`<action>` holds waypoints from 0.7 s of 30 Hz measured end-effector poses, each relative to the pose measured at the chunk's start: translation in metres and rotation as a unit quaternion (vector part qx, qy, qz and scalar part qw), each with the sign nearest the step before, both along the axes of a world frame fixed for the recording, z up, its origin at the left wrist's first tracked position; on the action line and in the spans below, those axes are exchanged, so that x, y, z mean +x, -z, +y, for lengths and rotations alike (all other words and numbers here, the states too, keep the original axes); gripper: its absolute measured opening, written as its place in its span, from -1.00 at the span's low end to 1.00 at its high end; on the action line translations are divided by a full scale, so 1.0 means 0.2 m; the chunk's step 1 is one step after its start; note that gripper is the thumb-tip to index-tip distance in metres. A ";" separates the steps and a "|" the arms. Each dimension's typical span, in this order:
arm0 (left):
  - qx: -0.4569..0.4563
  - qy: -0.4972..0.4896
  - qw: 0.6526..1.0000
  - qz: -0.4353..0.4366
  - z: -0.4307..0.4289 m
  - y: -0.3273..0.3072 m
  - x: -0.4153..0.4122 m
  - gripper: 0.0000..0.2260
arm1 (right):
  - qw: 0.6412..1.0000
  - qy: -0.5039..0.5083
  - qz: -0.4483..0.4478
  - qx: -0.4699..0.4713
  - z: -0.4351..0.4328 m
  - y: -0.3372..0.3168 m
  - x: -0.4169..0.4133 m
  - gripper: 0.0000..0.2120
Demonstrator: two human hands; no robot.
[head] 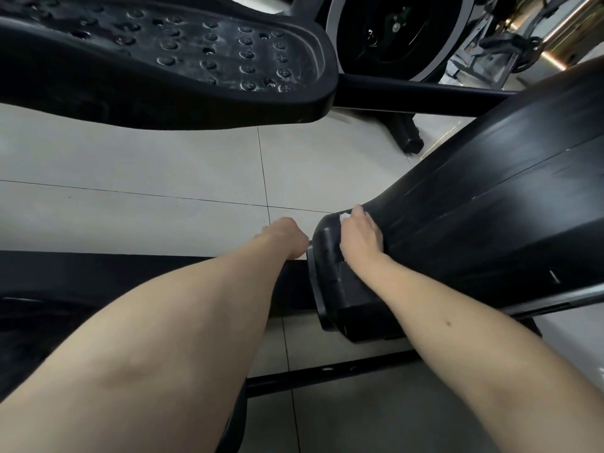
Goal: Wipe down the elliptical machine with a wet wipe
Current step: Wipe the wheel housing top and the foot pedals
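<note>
**Task item.** The wet wipe (344, 217) is right of frame centre. Only a small white bunch shows, at the fingertips of the right hand (361, 238). The hand lies over the wipe with its fingers bent around it, pinning it against the elliptical machine (474, 250). The contact point is where the narrow lower end of the black shroud (506, 178) meets a squared end block (330, 256). The placement suggests work on the seam and curved edge there. The shroud's broad face to the right shows pale streaks, but whether they are moisture, dust or scuffs cannot be told.

**Other hand.** The left hand (286, 237) sits just left of the end block, knuckles up and fingers curled under out of sight. It is at the end of the dark rail (130, 266). Whether it grips the rail or merely rests there cannot be told. It is probably there to brace the person while they lean in.

**Surroundings.** A studded foot pedal (179, 53) fills the upper left, with greyish film between its studs, so it probably needs cleaning. The flywheel (385, 34) is at top centre. A thin cross bar (327, 371) runs below the arms. Pale floor tiles (130, 165) lie beneath everything.

**Containers.** None is in view: no wipe packet, bucket or bin.
</note>
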State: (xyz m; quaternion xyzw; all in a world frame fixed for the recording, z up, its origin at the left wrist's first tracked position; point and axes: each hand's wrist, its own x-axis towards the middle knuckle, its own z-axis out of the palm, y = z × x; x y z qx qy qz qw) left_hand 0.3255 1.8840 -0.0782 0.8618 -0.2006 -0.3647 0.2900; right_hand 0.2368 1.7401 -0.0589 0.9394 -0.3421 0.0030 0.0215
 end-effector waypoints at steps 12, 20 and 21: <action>-0.002 -0.017 1.000 0.003 0.02 -0.03 0.04 -0.94 | 0.995 0.009 0.086 -0.047 0.11 -0.09 -0.12 -0.65; -0.004 -0.005 1.000 0.003 0.00 -0.02 0.01 -0.89 | 0.994 -0.003 0.085 -0.072 0.07 -0.03 -0.14 -0.69; 0.001 -0.006 1.000 0.003 0.01 -0.02 0.01 -0.90 | 0.992 0.013 0.095 -0.083 0.05 -0.04 -0.14 -0.71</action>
